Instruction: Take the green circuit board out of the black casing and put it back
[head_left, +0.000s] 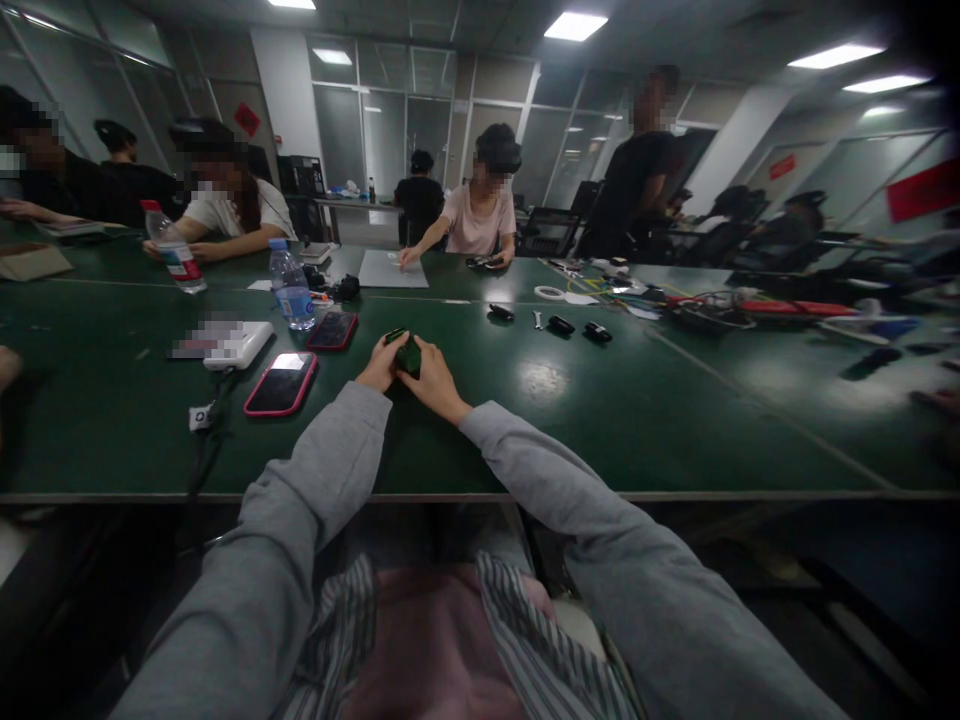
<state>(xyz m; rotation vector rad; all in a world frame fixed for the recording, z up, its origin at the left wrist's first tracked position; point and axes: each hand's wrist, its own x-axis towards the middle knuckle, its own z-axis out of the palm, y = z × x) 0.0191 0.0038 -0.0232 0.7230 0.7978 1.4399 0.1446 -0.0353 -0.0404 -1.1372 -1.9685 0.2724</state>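
Fingers of the left hand (377,364) and right hand (436,382) curl around a small dark green object (408,356), pinching it between them; too little shows to name it more closely. It is inward of the table's (675,430) near edge, right of the pink-rimmed phone (282,385); I cannot tell whether it touches the surface. Two-handed handling seems the step in hand; the next move likely calls for a steady grip.
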